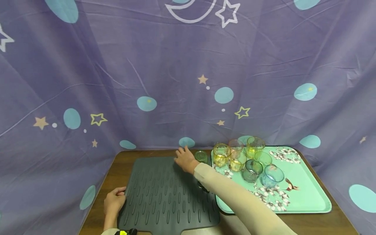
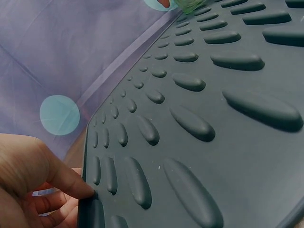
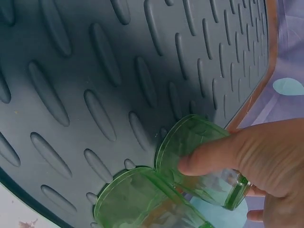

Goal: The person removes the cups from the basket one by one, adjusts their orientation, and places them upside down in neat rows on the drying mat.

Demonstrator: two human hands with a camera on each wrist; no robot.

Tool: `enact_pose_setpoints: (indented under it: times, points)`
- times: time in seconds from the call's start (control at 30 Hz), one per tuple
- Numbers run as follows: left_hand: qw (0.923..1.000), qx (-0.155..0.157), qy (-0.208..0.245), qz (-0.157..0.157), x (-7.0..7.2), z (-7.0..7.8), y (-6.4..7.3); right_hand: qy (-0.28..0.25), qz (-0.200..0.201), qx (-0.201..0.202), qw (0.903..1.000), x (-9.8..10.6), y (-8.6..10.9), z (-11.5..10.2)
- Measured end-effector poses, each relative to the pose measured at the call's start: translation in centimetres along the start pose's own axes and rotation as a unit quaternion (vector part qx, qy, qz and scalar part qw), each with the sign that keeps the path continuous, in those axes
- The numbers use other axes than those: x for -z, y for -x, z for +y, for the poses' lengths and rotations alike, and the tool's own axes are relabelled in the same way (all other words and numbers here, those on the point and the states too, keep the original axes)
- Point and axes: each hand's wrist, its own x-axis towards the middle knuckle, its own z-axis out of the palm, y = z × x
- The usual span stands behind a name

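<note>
My right hand [image 1: 185, 159] reaches over the far edge of a dark ribbed drying mat [image 1: 164, 192]. In the right wrist view its thumb lies along a green glass [image 3: 204, 137], which the hand grips with the rim down at the mat. A second green glass [image 3: 137, 197] stands upside down right beside it; in the head view this glass [image 1: 201, 156] shows base up, while the gripped one is hidden by the hand. At the mat's left edge my left hand [image 1: 114, 200] pinches the rim, thumb on top [image 2: 71, 183] and the other fingers at the side.
To the right lies a mint-green flowered tray [image 1: 311, 192]. Several coloured glasses stand on its left part, among them a yellow glass [image 1: 221, 155], a grey glass [image 1: 252, 171] and a blue glass [image 1: 272, 176]. Behind the wooden table [image 1: 123, 163] hangs a purple curtain [image 1: 176, 65].
</note>
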Motion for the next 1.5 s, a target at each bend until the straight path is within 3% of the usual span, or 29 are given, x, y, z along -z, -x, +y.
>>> enact_pose_setpoints:
  times: [0.17, 0.33, 0.53, 0.7, 0.8, 0.9, 1.27, 1.5]
  points:
    - [1.0000, -0.001, 0.002, 0.002, -0.2, 0.0, -0.1, -0.035, 0.012, 0.001, 0.9993, -0.1, 0.8, 0.7]
    - [1.0000, -0.009, -0.002, 0.001, -0.3, -0.2, -0.4, -0.123, 0.037, 0.003, 0.9917, 0.1, 2.2, 2.0]
    - [0.9999, 0.000, -0.009, -0.012, -0.2, -0.1, -0.7, -0.252, 0.116, 0.006, 0.9606, 0.0, 4.8, 4.1]
    - [0.9998, -0.004, -0.012, -0.017, -0.1, -0.1, -0.7, -0.307, 0.189, 0.004, 0.9329, -0.6, 7.8, 5.8]
    - [0.9998, -0.008, -0.014, -0.010, 0.0, -0.2, -0.6, -0.351, 0.224, -0.004, 0.9090, -1.1, 9.7, 6.6]
    - [0.9999, -0.008, -0.014, 0.002, 0.0, -0.3, -0.5, -0.403, 0.253, -0.019, 0.8793, -1.8, 11.7, 7.5]
    - [0.9999, 0.001, -0.015, -0.001, -0.1, -0.4, -0.5, -0.548, 0.357, -0.126, 0.7460, -5.6, 18.5, 9.1]
    - [0.9998, 0.012, -0.011, -0.010, -0.2, -0.4, -0.5, -0.577, 0.415, -0.205, 0.6730, -8.5, 21.3, 8.6]
